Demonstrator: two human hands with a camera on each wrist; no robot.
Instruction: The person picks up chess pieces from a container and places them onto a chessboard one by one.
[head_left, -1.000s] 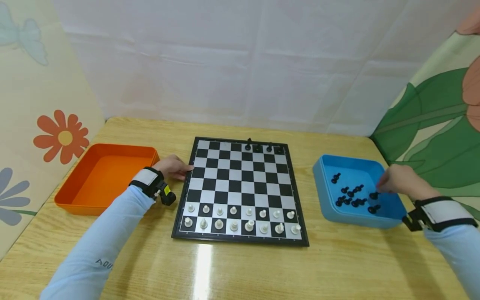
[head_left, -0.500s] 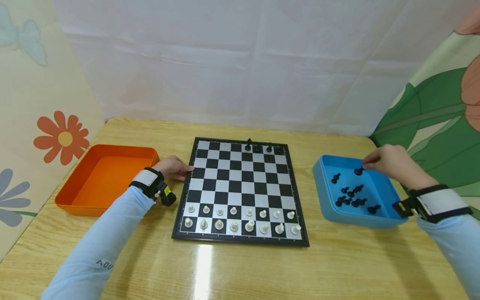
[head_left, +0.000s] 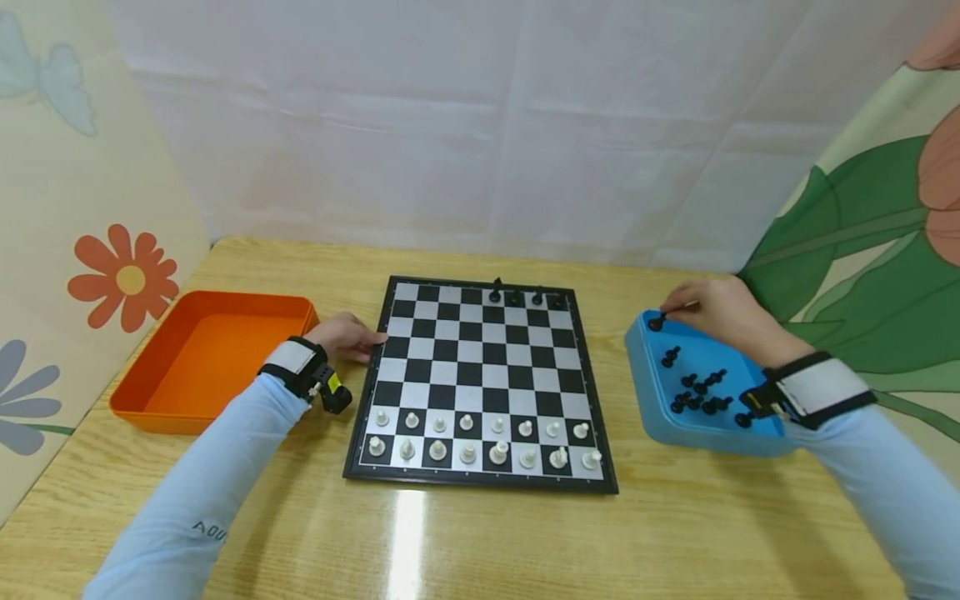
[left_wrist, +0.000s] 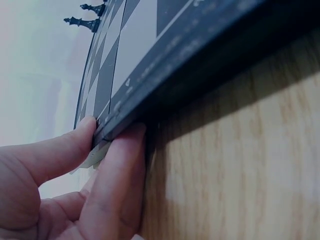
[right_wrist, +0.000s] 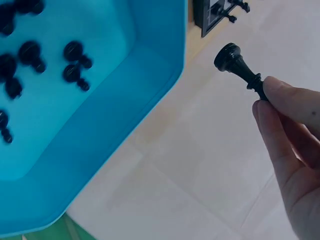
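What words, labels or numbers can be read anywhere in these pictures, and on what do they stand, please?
"AOU", cut off at the fold: on the left sleeve.
Tiny pale marks along the chessboard border: too small to read in the head view, blurred in the left wrist view.
Nothing else carries text.

Your right hand [right_wrist: 292,145] cut off at the right wrist view's edge, black chess piece's [right_wrist: 240,69] top hidden under your fingertips, far-row pieces [head_left: 517,294] too small to identify

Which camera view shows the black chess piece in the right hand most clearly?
The right wrist view: the black chess piece stands large against the pale wall, pinched by its top end in the right hand. In the head view it is a tiny dark spot above the blue tray's corner. The left wrist view does not show it.
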